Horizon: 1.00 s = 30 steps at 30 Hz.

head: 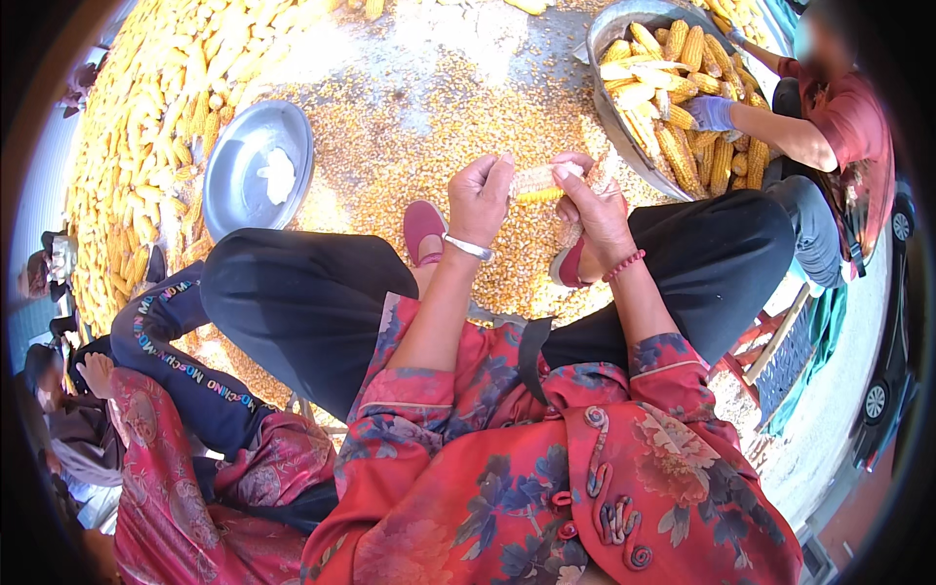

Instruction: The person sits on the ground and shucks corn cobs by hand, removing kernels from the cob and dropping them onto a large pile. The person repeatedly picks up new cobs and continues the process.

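Observation:
A partly shelled corn cob (532, 180) is held level between my two hands, above the ground between my knees. One row of yellow kernels still lines its lower side; the rest of the visible face is bare and pale. My left hand (480, 196), with a silver bangle at the wrist, grips its left end. On the other end, my right hand (596, 208) has its thumb pressed against the cob. A second, stripped cob (604, 170) is tucked in that same hand, its middle hidden by the fingers. Loose corn kernels (512, 263) cover the ground beneath.
A grey basin (219, 191) holding something white stands left of my knee. At the right, a gloved co-worker's hand (709, 113) reaches into a large metal tub (607, 117) of corn ears. A corn heap (146, 146) rises at the left, where another person's legs (175, 358) sit close.

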Motion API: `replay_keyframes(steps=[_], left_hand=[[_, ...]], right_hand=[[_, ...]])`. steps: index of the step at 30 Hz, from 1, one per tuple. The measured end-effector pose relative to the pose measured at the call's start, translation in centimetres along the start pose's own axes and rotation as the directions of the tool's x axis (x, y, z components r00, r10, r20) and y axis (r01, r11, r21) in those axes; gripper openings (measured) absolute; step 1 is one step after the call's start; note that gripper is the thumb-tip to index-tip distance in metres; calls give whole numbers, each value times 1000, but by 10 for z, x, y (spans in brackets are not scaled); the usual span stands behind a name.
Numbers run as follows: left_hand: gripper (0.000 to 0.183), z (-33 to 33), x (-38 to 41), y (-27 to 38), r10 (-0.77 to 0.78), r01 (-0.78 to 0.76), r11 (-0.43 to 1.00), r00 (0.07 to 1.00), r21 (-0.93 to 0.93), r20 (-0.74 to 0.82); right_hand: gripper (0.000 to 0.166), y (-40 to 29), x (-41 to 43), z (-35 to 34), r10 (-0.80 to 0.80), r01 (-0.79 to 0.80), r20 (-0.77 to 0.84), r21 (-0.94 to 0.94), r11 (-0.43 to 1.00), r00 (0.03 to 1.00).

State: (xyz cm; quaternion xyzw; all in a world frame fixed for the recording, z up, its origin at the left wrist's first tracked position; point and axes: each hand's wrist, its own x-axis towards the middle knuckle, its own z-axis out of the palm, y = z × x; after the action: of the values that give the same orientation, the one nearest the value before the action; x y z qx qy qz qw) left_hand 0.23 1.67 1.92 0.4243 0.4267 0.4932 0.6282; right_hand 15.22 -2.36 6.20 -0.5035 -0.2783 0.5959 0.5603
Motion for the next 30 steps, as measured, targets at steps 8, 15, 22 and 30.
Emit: replay_keyframes(steps=[8,15,22,30], left_hand=[[35,-4,4,-9,-127,130,991,984,21,-128],[29,-1,0,13,-40,41,999,998,-17,47],[20,0,-1,11,-22,55,984,982,-168,189],[15,2,-3,17,-104,117,992,974,-52,200]], right_hand=[[17,7,5,-2,24,-17,-102,71,997,995],[18,2,6,0,89,-74,-211,81,994,973],[22,2,9,-4,111,-80,-205,151,985,973],[19,1,7,-6,61,-57,-143,34,998,988]])
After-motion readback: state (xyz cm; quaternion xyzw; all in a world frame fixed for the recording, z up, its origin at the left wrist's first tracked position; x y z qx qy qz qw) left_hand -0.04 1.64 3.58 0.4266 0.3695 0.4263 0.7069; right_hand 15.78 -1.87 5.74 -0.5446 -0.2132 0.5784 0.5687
